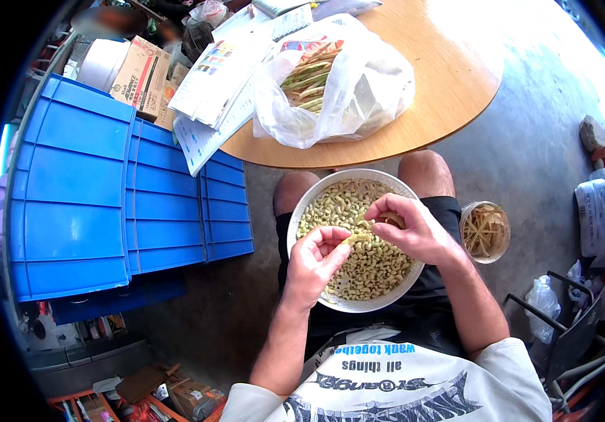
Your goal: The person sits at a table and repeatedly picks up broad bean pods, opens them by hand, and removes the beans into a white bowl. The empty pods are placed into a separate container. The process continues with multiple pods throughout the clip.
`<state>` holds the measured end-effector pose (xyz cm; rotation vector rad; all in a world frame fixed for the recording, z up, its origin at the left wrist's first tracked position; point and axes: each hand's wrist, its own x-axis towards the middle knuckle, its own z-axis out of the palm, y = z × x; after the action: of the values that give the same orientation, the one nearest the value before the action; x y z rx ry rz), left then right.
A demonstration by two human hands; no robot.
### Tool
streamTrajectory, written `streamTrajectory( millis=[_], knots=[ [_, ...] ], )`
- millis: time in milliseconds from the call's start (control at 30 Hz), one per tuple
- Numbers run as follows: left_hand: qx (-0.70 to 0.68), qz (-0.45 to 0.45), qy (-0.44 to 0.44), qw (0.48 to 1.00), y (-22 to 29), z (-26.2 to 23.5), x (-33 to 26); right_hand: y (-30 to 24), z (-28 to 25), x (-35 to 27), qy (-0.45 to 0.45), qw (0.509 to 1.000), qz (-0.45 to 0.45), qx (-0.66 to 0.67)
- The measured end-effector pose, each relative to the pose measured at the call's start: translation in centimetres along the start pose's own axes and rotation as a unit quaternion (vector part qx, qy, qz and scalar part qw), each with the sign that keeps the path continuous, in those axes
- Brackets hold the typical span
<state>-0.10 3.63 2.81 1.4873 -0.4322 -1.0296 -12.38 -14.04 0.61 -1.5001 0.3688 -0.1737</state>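
Note:
A round white basket (394, 292) rests on my lap, filled with shelled pale green beans (362, 274). Over the middle of it, my left hand (316, 253) pinches a yellow-green bean pod (353, 239) between thumb and fingers. Close by on the right, my right hand (415, 228) is curled above the beans, its fingers bent round a brownish piece of pod (391, 219), partly hidden by the fingers. On the table ahead, a white plastic bag (369, 105) lies with its mouth open, showing several long unshelled bean pods (311, 81).
A wooden table (450, 77) curves in front of my knees, with papers (218, 81) on its left. Blue crates (70, 190) stand at the left beside a cardboard box (141, 74). A tub of empty pods (485, 232) sits on the floor right. Bags and a black-framed item (559, 323) lie far right.

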Motion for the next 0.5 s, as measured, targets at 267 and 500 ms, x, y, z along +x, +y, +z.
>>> streamTrajectory(
  millis=[267, 500],
  knots=[
    [-0.079, -0.015, 0.008, 0.997, -0.2, -0.7, 0.3, -0.4, 0.0, -0.1, 0.025, 0.999, -0.026, 0.013],
    [0.012, 0.019, 0.013, 1.000, 0.1, 0.5, 1.1, -0.3, 0.9, 0.0, 0.006, 0.995, -0.052, 0.086]
  ],
)
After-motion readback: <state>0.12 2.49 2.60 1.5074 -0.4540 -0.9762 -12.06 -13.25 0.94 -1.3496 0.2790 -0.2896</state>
